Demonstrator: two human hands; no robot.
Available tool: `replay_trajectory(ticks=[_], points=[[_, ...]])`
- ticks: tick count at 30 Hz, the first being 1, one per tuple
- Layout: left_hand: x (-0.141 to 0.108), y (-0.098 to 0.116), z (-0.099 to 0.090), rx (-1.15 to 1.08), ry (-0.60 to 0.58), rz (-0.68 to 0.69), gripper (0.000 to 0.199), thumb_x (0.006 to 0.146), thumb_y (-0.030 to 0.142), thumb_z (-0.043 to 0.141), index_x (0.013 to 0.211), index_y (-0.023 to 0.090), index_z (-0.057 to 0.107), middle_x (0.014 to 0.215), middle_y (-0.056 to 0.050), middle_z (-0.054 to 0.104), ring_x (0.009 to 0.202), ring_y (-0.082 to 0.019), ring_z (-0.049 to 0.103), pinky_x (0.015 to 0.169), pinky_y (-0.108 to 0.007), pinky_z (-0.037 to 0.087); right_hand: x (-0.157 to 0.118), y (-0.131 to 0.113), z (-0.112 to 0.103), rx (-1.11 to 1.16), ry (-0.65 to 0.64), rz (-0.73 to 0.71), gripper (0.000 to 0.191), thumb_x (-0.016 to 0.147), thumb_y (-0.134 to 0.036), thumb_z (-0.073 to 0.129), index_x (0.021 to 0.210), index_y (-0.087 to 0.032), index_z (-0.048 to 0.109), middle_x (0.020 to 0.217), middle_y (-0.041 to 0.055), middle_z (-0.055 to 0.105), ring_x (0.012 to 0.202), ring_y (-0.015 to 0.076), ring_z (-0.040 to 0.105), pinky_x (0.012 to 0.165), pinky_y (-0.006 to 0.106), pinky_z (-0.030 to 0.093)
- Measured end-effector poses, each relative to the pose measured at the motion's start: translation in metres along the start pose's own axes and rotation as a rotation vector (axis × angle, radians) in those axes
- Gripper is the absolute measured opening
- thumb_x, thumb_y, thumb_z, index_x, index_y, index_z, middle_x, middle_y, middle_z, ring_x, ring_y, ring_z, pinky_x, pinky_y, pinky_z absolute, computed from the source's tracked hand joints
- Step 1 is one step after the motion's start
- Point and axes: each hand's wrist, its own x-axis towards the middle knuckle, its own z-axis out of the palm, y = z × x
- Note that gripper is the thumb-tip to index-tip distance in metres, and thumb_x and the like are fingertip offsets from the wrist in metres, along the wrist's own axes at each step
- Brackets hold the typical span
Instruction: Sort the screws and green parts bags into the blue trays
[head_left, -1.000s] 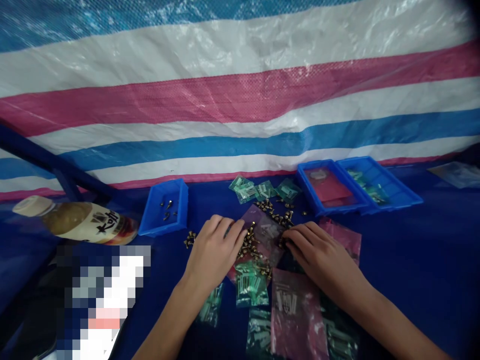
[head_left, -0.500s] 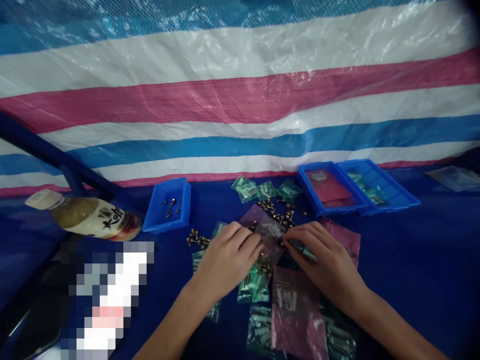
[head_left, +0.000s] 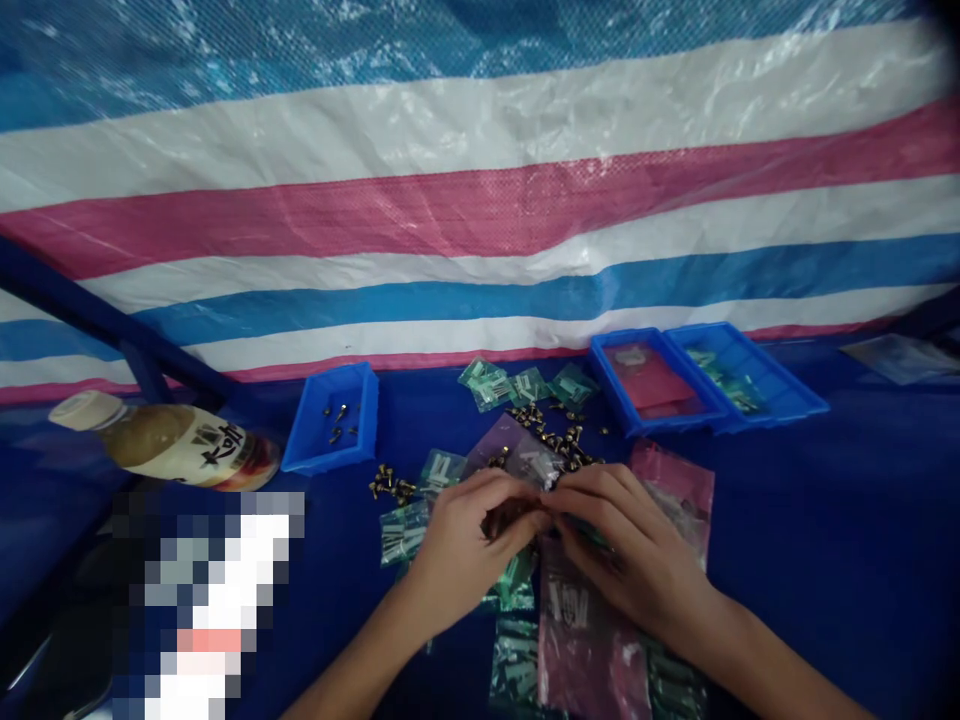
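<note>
The left hand [head_left: 469,550] and right hand [head_left: 634,550] meet above the blue surface [head_left: 825,540], their fingers curled and pressed together at the tips; whatever they may pinch is hidden. Small work like this goes best with steady fingertips, kept clear of the brass screws [head_left: 555,440] and purple bag [head_left: 510,450] just beyond. Earlier the hands lay further apart; now they have closed together.

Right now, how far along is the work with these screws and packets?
Done: the far right blue tray holds green packets. In hand: your left hand and right hand meet around something small, partly hidden. Remaining: loose brass screws lie on the blue cloth.
</note>
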Motion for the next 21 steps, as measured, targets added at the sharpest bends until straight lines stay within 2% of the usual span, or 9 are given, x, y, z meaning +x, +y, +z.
replay_trajectory(ticks=[3,6,12,16,19,21], points=[[-0.001,-0.007,0.0,0.219,0.074,0.173,0.006,0.091,0.022,0.063,0.095,0.018,0.065,0.085,-0.002,0.064,0.081,-0.016,0.059,0.073,-0.027,0.047,0.002,0.0,0.001,0.0,-0.042,0.061,0.034,0.091,-0.009,0.056,0.125,-0.017,0.053,0.11,0.0105,0.06,0.101,0.0221,0.053,0.084,0.039,0.05],[-0.002,-0.009,-0.001,0.311,0.087,0.29,0.007,0.092,0.021,0.062,0.098,0.018,0.063,0.091,-0.004,0.065,0.085,-0.017,0.059,0.078,-0.03,0.049,0.002,0.001,0.001,-0.005,-0.089,0.103,0.023,0.095,-0.013,0.052,0.117,-0.019,0.056,0.105,0.0091,0.062,0.097,0.0214,0.055,0.081,0.038,0.051],[-0.001,-0.008,-0.001,0.298,0.066,0.312,0.007,0.092,0.022,0.062,0.097,0.019,0.063,0.089,-0.002,0.067,0.084,-0.016,0.059,0.079,-0.029,0.05,0.003,0.002,0.003,0.003,-0.133,0.136,0.013,0.097,-0.014,0.048,0.103,-0.019,0.059,0.099,0.0076,0.063,0.091,0.0196,0.055,0.078,0.037,0.052],[0.0,-0.008,-0.001,0.355,0.015,0.31,0.008,0.094,0.024,0.058,0.098,0.018,0.063,0.093,-0.003,0.067,0.087,-0.017,0.058,0.081,-0.03,0.051,0.002,0.002,0.003,0.034,-0.131,0.151,0.012,0.096,-0.012,0.05,0.104,-0.019,0.056,0.099,0.0069,0.062,0.093,0.0195,0.052,0.078,0.035,0.051],[0.003,-0.013,-0.014,0.533,0.012,0.372,0.014,0.097,0.02,0.053,0.106,0.017,0.062,0.102,-0.006,0.067,0.093,-0.019,0.058,0.084,-0.033,0.05,0.0,0.004,0.003,0.032,-0.169,0.174,0.014,0.096,-0.013,0.05,0.106,-0.02,0.056,0.103,0.007,0.061,0.096,0.0209,0.052,0.08,0.037,0.05],[0.006,-0.02,-0.035,0.699,0.093,0.371,0.016,0.097,0.02,0.052,0.109,0.016,0.062,0.107,-0.008,0.066,0.098,-0.021,0.058,0.087,-0.036,0.049,-0.002,0.007,0.004,0.016,-0.184,0.198,0.014,0.096,-0.015,0.051,0.107,-0.021,0.057,0.104,0.0069,0.061,0.098,0.0216,0.052,0.081,0.038,0.05]])
